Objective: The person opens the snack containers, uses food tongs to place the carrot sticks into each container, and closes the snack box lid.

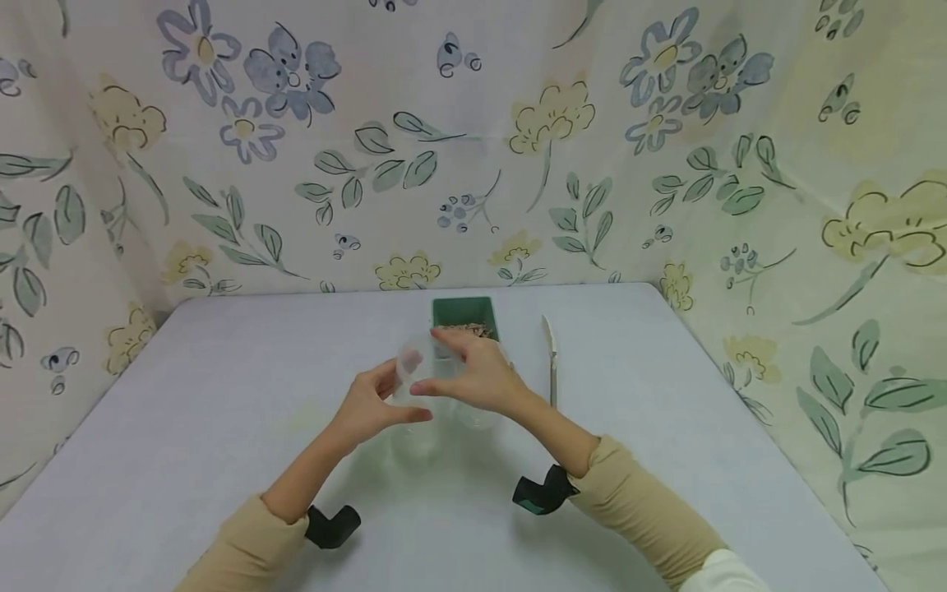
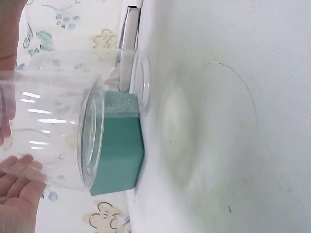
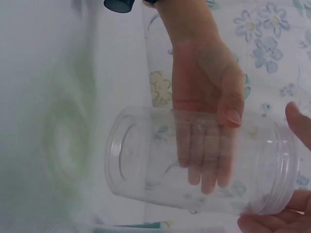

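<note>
A clear plastic jar (image 3: 150, 174) is held upright between both hands, raised above the table. My left hand (image 1: 366, 411) grips its side, with the thumb in front and the fingers behind. My right hand (image 1: 481, 374) is at the upper end, thumb and fingers spread round the rim. In the right wrist view, the right fingers (image 3: 272, 221) touch the rim and the thumb lies close to it. Whether a lid is on the jar cannot be told. Another clear jar (image 1: 477, 418) stands on the table behind, partly hidden by the right hand.
Beyond the hands sits a green box (image 1: 462, 309) with brown shredded bits (image 1: 477, 330) inside. To its right lies a slim silver tool, possibly tongs (image 1: 552, 370). The white table (image 1: 244, 370) ends at a flowered curtain (image 1: 414, 189).
</note>
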The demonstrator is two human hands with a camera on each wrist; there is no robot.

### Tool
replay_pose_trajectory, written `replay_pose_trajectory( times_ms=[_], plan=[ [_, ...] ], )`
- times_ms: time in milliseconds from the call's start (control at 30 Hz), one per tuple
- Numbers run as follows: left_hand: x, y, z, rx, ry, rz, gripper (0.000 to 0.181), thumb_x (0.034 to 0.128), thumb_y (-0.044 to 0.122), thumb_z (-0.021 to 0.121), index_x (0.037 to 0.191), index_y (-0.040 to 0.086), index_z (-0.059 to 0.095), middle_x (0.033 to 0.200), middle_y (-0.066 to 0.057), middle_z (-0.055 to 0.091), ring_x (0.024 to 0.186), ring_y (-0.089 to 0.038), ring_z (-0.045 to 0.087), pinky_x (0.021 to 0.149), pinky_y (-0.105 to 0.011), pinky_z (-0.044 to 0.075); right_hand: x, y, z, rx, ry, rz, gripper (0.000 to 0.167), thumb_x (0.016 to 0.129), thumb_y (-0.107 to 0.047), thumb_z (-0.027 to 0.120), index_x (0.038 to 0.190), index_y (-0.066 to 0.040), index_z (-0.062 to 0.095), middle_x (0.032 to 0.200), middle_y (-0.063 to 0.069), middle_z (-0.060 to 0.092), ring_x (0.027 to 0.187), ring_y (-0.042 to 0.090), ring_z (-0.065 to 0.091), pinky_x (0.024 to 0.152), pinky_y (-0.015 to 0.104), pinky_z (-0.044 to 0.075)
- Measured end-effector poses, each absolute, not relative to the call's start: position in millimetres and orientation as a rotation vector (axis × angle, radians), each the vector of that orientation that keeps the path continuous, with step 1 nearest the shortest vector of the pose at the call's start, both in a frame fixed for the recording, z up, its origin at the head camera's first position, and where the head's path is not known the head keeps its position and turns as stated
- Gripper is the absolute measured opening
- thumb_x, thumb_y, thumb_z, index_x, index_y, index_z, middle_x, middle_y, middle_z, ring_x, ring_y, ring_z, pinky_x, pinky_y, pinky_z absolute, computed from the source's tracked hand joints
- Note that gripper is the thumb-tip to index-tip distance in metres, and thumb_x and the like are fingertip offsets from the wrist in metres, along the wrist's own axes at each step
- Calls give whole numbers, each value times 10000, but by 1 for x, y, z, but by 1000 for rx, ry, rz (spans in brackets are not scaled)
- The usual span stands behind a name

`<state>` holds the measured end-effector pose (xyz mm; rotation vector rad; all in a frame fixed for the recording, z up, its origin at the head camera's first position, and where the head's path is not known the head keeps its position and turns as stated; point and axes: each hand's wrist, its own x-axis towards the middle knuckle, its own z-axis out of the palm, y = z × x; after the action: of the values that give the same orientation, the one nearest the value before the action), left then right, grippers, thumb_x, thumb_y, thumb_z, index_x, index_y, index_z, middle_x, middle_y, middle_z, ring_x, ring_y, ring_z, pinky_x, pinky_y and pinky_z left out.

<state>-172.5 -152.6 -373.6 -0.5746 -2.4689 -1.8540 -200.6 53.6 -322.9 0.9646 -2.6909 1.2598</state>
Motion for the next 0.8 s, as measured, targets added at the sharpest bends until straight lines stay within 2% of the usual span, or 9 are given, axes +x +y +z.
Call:
replay_pose_trajectory(
  times_ms=[67, 233, 400, 667, 800],
  plan=[
    [-173, -154, -375, -627, -2486, -1852, 784, 740, 73, 840, 1406, -43, 443, 1415, -200, 459, 1324, -325, 396, 1061, -436, 317, -201, 54, -322, 1012, -2702, 1201, 824, 720, -358, 853, 1386, -14, 510, 1388, 114, 514, 1288, 258, 450, 998, 431, 415],
    [-172, -162, -377, -729, -2547, -1915, 756, 773, 54, 806, 1416, -49, 423, 1406, -202, 467, 1317, -343, 400, 1061, -508, 297, -205, 59, -320, 1204, -2657, 1150, 762, 698, -314, 871, 1318, 13, 571, 1301, 123, 585, 1191, 226, 540, 918, 360, 477],
    [-175, -166, -379, -855, -2533, -2043, 785, 785, 120, 817, 1417, -77, 395, 1406, -229, 452, 1308, -406, 383, 1064, -528, 279, -207, 64, -318, 1325, -2624, 1175, 738, 695, -290, 875, 1300, 16, 584, 1270, 116, 607, 1163, 196, 557, 903, 324, 479],
    [-180, -170, -377, -1050, -2555, -2103, 731, 804, 148, 803, 1379, -94, 422, 1353, -246, 482, 1272, -432, 407, 1050, -557, 292, -207, 69, -314, 1439, -2612, 1330, 712, 689, -216, 881, 1300, 2, 589, 1283, 84, 602, 1178, 164, 538, 927, 308, 465],
    [-182, -172, -376, -1184, -2555, -2155, 715, 827, 164, 780, 1365, -120, 404, 1326, -238, 493, 1252, -431, 418, 1035, -550, 315, -207, 71, -315, 1512, -2584, 1392, 704, 677, -179, 886, 1287, 18, 595, 1272, 101, 607, 1118, 154, 561, 897, 359, 496]
  ],
)
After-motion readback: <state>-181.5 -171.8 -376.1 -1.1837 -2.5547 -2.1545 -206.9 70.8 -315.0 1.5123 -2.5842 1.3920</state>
